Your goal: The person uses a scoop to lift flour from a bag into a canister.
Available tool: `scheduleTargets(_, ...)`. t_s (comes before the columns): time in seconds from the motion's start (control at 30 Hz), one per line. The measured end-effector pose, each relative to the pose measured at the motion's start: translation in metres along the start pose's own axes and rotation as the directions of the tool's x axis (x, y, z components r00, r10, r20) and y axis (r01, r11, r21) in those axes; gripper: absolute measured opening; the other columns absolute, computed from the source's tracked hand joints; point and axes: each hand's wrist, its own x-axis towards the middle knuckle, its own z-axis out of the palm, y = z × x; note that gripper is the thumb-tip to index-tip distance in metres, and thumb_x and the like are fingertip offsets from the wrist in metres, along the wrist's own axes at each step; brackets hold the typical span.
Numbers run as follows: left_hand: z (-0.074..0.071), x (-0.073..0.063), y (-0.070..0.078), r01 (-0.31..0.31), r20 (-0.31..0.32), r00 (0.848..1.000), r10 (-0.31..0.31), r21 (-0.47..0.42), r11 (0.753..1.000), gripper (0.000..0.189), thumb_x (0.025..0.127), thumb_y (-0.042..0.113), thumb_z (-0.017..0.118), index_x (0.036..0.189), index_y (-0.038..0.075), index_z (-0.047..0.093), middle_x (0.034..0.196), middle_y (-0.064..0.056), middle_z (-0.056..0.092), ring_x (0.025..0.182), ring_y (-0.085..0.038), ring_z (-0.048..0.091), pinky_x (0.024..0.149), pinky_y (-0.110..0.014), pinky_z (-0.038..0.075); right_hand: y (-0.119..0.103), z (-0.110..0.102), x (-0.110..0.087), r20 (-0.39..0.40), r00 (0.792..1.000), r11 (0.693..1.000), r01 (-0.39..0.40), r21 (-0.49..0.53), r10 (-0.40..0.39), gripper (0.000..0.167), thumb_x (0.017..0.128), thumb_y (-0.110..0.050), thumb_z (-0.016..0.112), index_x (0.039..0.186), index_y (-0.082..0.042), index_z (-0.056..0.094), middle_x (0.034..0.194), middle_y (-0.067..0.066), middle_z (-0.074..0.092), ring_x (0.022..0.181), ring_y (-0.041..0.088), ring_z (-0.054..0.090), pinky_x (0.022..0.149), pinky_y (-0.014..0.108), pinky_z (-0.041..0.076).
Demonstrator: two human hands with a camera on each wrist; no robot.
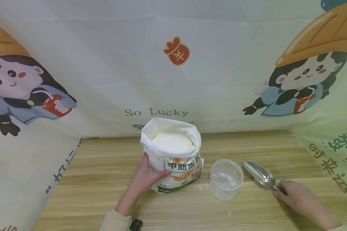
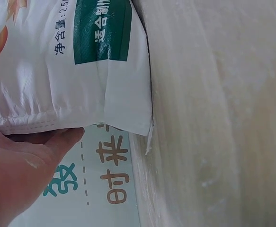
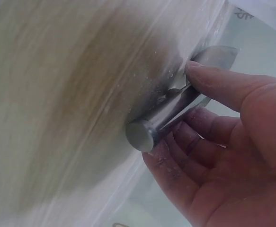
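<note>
Lying between right fingers (image 3: 173,178), scoop handle (image 3: 170,109) (metal)

In soft light my scoop (image 1: 261,175) glints at the head view's lower right; my right-wrist view is dim, shadowed mid-frame.

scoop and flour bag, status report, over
Left hand gripping open flour bag. Right hand holding scoop by handle. Clear tub between bag and scoop; flour uncovered.
</note>
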Motion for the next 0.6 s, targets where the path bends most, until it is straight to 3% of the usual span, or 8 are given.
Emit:
scheduleTargets(0.13,0.0000,0.0003,0.0034,0.000,-0.011,1.000,0.000,0.000,1.000,0.109,0.072,0.025,0.095,0.158,0.012,0.029,0.141,-0.017,0.059,0.129,-0.038,0.056,0.113,-0.059,0.040,0.0021,0.0008,-0.0014,-0.024,0.999,1.000,0.025,0.001,-0.025,0.028,0.096,-0.017,0.071,0.078,-0.014,0.050,0.067,-0.005,0.040,0.060,0.011,0.037,0.051,0.026,0.031)
scheduleTargets(0.5,-0.0001,0.0029,0.0087,-0.028,0.010,1.000,0.028,-0.044,0.999,0.120,0.070,0.021,0.097,0.162,0.023,0.020,0.141,-0.012,0.059,0.129,-0.036,0.057,0.112,-0.059,0.041,0.0016,0.0012,-0.0060,-0.027,0.999,0.998,0.039,0.042,-0.038,0.011,0.103,-0.005,0.060,0.099,-0.004,0.050,0.074,-0.002,0.054,0.063,0.015,0.048,0.053,0.031,0.041)
scheduleTargets(0.6,0.0021,0.0020,0.0081,-0.028,-0.001,1.000,0.028,-0.034,0.999,0.118,0.068,0.019,0.098,0.161,0.021,0.024,0.140,-0.011,0.059,0.128,-0.036,0.057,0.112,-0.058,0.041,0.0008,0.0019,-0.0069,-0.080,0.996,0.998,0.051,0.037,-0.048,0.010,0.101,-0.003,0.063,0.100,-0.002,0.053,0.076,-0.002,0.056,0.064,0.015,0.051,0.053,0.032,0.044)
